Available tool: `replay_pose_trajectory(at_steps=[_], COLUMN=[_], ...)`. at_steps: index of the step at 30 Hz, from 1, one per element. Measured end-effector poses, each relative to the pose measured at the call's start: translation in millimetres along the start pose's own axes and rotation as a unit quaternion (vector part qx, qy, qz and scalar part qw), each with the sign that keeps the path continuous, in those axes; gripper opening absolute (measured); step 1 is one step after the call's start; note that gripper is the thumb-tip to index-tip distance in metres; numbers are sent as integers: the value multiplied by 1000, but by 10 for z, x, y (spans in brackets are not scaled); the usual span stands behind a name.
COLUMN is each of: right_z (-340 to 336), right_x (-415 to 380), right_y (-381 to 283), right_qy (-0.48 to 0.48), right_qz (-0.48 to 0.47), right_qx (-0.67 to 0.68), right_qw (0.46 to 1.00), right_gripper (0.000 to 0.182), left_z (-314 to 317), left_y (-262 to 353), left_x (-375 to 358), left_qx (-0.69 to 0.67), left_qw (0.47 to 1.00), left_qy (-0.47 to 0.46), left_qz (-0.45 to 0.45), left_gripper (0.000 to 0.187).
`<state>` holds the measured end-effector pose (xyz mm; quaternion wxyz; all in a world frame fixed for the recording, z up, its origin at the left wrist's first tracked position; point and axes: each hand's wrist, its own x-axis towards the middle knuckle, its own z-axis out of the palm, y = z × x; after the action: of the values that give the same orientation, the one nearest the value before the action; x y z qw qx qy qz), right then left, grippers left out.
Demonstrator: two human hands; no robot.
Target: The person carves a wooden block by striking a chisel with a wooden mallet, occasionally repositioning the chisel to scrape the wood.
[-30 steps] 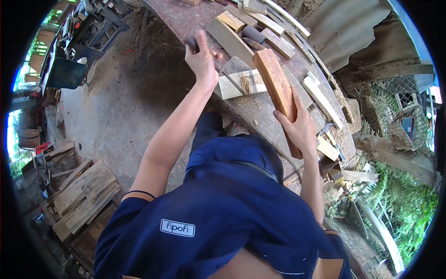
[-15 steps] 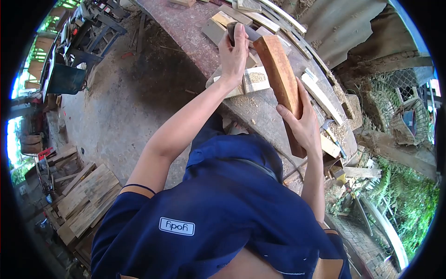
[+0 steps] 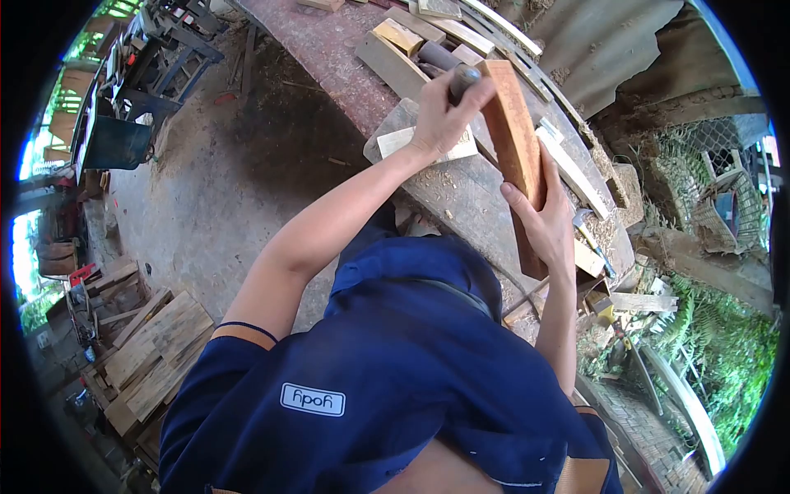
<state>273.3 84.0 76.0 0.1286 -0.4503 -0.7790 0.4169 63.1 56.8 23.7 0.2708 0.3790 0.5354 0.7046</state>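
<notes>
My left hand [image 3: 444, 115] is closed round a dark, round-ended tool [image 3: 465, 76], close beside the upper end of a reddish-brown wooden block [image 3: 514, 123]. Whether the tool touches the block is unclear, and its lower part is hidden by my fingers. My right hand [image 3: 547, 218] grips the lower part of that long, slightly curved block, with the thumb on its near face. Behind my left hand, a pale wood piece [image 3: 397, 144] lies on the workbench [image 3: 461, 206]. A dark cylinder [image 3: 438, 56] rests among wood offcuts just beyond.
Wood strips [image 3: 576, 174] and shavings line the bench's right side, near a blue-handled hammer [image 3: 594, 243]. More offcuts [image 3: 399, 35] lie at the back. Stacked boards [image 3: 160, 350] stand at lower left, and a dark green bin [image 3: 119, 140] is at upper left.
My left hand has moved right and slightly down with the dark tool, now beside the block's top. The block's upper end has shifted right and is more upright, still in my right hand.
</notes>
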Motion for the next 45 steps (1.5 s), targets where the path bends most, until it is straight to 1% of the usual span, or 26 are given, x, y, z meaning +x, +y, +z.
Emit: replay_pose_trajectory(at_steps=[2,3,5,9,10,11,12,13,14,15,16,17,19,20,21,23,25,26,27,29,31,32,34,39,43,45], right_z=[-79,-139,-304,-525,-471,-382,-383,-395,-396,-395,-379,-361,-342,-322,-293,-321,-306,-278,-258,-233,-226,-219,-198,-136,-112,-114], right_x=[-3,-15,-35,-182,-198,-314,-297,-286,-301,-288,-292,-318,-374,-383,-359,-326,-308,-280,-270,-270,-263,-255,-255,-249,-275,-277], right_y=[-83,-121,-257,-485,-433,-471,-501,-522,-525,-533,-538,-542,-563,-556,-500,-522,-506,-422,-350,-300,-277,-268,-243,-245,-263,-252], right_qy=[23,66,127,273,267,217,95,-29,-27,-2,16,10,156,159,137,16,28,51,77,88,94,96,102,87,76,72], right_qz=[3,-14,-48,-154,-191,-160,-84,-4,-3,-49,-92,-91,-167,-175,-155,-76,-56,-85,-112,-88,-78,-78,-95,-87,-76,-69], right_qx=[8,-11,74,144,154,154,36,-84,-83,-60,-37,-35,98,118,58,-46,-64,-32,-2,20,34,35,27,35,43,39], right_qw=[1000,998,988,938,932,950,991,996,996,997,995,995,969,964,977,996,996,995,991,992,992,992,990,992,993,994], right_gripper=[88,87,82,85,87,87,86,84,84,83,82,82,84,85,84,83,83,84,85,87,88,88,89,87,86,87], left_z=[113,100,125,247,255,263,291,345,403,426,405,382,378,369,367,369,367,302,286,134,-97,-163,-211,-130,-117,-122], left_y=[-53,25,30,54,24,-13,-80,-221,-359,-337,-195,-64,-113,-122,-116,-136,-108,-103,-230,-139,-171,-154,43,58,-133,-180], left_x=[-34,-83,-135,-205,-211,-220,-259,-305,-354,-375,-386,-406,-446,-449,-440,-452,-430,-413,-362,-186,26,64,147,156,133,130], left_qx=[48,85,129,83,113,144,161,107,110,115,156,196,190,185,179,186,116,124,54,78,36,37,-31,-42,-11,25], left_qw=[998,994,987,992,986,980,976,986,984,978,974,967,968,969,970,970,985,985,994,996,995,996,991,990,995,996], left_qy=[-18,-57,-96,-89,-105,-121,-124,-124,-118,-107,-129,-152,-139,-140,-142,-140,-98,-105,-83,17,87,86,130,128,92,79], left_qz=[38,-23,-1,46,56,67,75,20,77,137,101,60,84,81,79,70,79,50,54,38,-15,-13,-32,-30,-18,-19], left_gripper=[34,32,29,34,23,15,15,16,17,17,17,17,16,16,15,17,17,16,13,21,29,29,35,36,36,44])
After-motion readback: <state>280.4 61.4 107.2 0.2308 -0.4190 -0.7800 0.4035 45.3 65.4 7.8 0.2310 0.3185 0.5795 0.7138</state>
